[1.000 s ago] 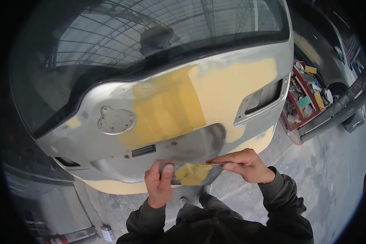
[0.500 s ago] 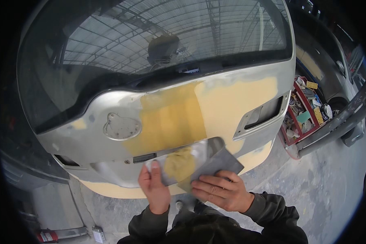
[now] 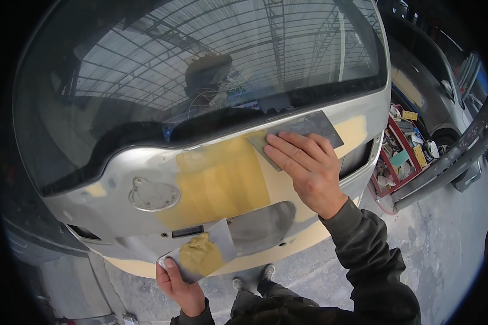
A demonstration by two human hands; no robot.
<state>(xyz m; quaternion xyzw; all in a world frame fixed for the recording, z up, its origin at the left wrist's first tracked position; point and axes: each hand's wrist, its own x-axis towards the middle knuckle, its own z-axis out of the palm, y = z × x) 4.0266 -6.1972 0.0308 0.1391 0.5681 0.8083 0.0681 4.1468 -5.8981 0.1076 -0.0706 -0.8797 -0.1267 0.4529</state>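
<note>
Head view: two bare hands, two flat sheets, one tailgate [image 3: 119, 216]. Left hand [image 3: 180, 291] pinches one pale grey plate [image 3: 222, 233] by its lower left corner, thumb on top; one mound of yellow putty [image 3: 199, 254] sits on it. Plate is in front of the lower tailgate. Right hand [image 3: 312, 176] grips one dark grey spreader [image 3: 321, 125], fingers laid across it, thumb hidden. Spreader lies tilted over the upper panel, just below one rear window [image 3: 130, 103], its left end by one darker yellow band [image 3: 222, 184]. Two shoes [image 3: 268, 272] on the floor below.
</note>
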